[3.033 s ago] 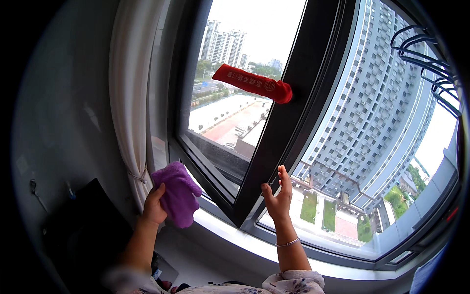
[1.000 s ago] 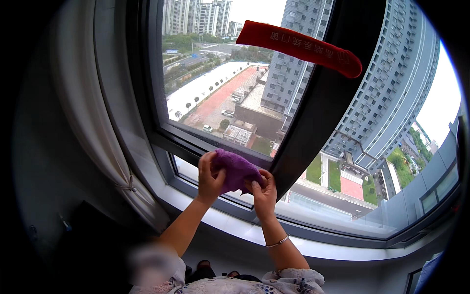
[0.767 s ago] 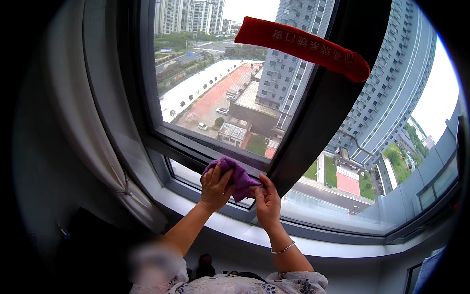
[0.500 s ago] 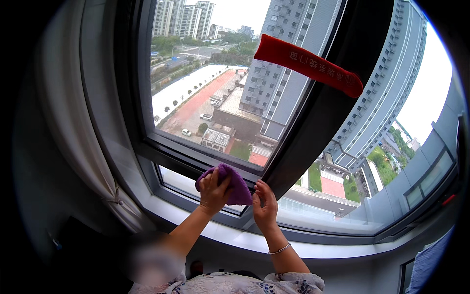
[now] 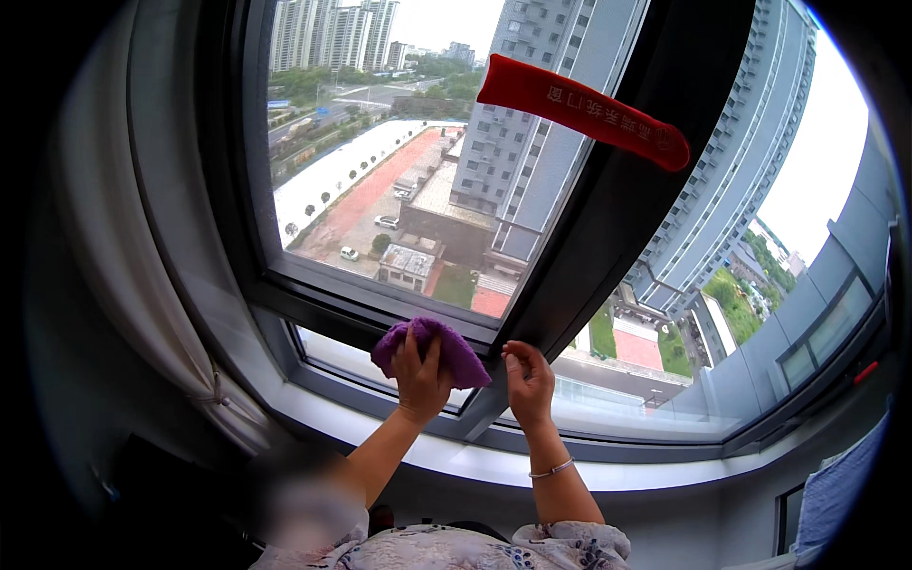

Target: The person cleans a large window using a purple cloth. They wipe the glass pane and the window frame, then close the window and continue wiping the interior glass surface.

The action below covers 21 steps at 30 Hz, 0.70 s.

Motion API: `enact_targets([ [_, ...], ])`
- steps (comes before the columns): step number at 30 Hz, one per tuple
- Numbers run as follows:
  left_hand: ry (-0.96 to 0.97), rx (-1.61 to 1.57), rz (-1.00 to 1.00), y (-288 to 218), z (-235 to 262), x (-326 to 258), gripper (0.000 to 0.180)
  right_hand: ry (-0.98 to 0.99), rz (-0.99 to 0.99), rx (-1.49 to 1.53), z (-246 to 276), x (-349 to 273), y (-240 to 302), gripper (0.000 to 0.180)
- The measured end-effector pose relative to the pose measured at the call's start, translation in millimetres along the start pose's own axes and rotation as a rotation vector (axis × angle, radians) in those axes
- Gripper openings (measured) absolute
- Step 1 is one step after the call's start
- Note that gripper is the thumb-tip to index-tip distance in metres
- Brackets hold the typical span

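My left hand (image 5: pixel 423 380) is closed on a purple cleaning cloth (image 5: pixel 459 357), its fingers spread over the folded fabric. The cloth lies against the lower rail of the dark window frame (image 5: pixel 313 302), near the sash's bottom right corner. Just right of the cloth, my right hand (image 5: pixel 530 382) is beside the upright mullion (image 5: pixel 579 242). Its fingers are curled in toward the thumb, with nothing visible in them; whether the fingertips touch the frame I cannot tell. A thin bracelet (image 5: pixel 552 469) circles the right wrist.
A red padded cover (image 5: pixel 584 109) is on the window handle, above my hands. Beige curtains (image 5: pixel 142 256) hang at the left. A white sill (image 5: pixel 418 446) runs below the window. At the lower right hangs a bluish cloth (image 5: pixel 841 499). Tall buildings show outside the glass.
My left hand and the cloth have shifted slightly. My right hand has moved a little right, away from the cloth, and its fingers have curled more. The view has shifted slightly.
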<state>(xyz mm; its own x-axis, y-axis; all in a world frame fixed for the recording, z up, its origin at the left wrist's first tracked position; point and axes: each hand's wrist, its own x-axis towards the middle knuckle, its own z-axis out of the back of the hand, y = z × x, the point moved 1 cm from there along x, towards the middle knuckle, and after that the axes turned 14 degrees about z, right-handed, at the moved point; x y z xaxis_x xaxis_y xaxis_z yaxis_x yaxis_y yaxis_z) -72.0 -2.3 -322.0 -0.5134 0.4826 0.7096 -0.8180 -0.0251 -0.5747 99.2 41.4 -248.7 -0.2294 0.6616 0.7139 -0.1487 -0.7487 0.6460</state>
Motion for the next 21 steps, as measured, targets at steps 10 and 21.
enact_targets([
  [10,0.0,0.029,-0.063,9.1,-3.8,3.8,0.056,0.163,0.372,-0.076,8.3,-3.1,5.5,0.022],
  [21,0.208,-0.008,-0.285,36.4,24.7,0.6,0.055,0.508,0.283,-0.662,-42.6,-59.7,-10.4,0.063],
])
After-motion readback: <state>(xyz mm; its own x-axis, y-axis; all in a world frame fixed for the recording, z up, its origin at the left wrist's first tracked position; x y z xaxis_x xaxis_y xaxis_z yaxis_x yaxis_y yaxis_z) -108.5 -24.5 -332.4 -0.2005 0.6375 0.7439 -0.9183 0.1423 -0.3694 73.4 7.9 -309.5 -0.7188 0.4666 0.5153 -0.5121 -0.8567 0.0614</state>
